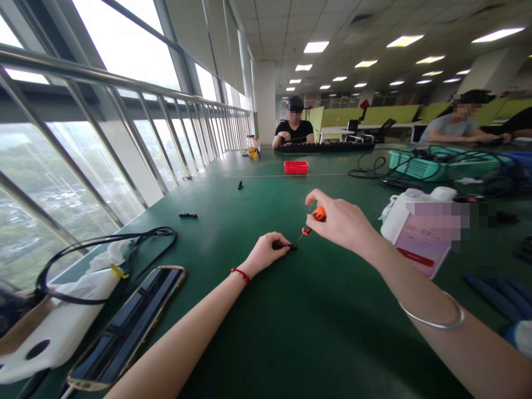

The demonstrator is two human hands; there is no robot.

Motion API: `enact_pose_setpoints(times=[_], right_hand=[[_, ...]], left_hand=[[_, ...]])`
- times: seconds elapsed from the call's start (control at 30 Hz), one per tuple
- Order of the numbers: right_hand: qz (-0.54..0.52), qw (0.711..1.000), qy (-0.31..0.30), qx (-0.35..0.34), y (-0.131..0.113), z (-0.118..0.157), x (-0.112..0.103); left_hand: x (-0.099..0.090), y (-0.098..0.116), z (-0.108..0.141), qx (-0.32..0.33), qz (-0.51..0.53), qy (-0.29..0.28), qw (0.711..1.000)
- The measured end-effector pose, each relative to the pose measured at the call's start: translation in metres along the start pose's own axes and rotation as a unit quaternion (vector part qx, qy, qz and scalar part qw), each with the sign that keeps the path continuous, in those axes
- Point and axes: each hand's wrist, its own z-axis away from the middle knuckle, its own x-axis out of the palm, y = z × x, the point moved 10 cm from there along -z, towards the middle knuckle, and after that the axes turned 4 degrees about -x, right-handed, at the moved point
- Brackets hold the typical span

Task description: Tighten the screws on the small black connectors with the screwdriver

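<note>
Phone (128,327) toward near-left corner of table (332,332); left hand (265,254) pinches black piece (293,247), partly hiding it; right hand (341,223) grips orange screwdriver (306,230); red tray (296,167) toward far edge.

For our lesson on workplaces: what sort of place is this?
Probably an open-plan office used as a workshop: long green table, lime-green partitions and a black office chair behind.

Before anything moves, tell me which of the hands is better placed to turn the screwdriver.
The right, I'd judge: the right hand holds the orange-handled screwdriver, tip angled down at the small black part, while the left hand is occupied holding that part.
</note>
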Motion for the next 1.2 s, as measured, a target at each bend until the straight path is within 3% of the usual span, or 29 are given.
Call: enact_pose_setpoints(times=[0.47, 1.03, 1.2], right_hand=[[-0.005, 1.000, -0.001, 0.014, 0.0037, 0.0005, -0.0001], [-0.003, 1.000, 0.000, -0.018, -0.0019, 0.0012, -0.0017], [-0.002, 0.999, -0.037, -0.005, 0.0004, 0.0013, 0.0052]], left_hand=[[0.0016, -0.0016, -0.0014, 0.000, 0.013, -0.012, 1.000], [0.0016, 0.0029, 0.0009, -0.010, 0.046, -0.048, 0.998], [0.0017, 0.0057, 0.0017, -0.005, 0.053, -0.064, 0.997]])
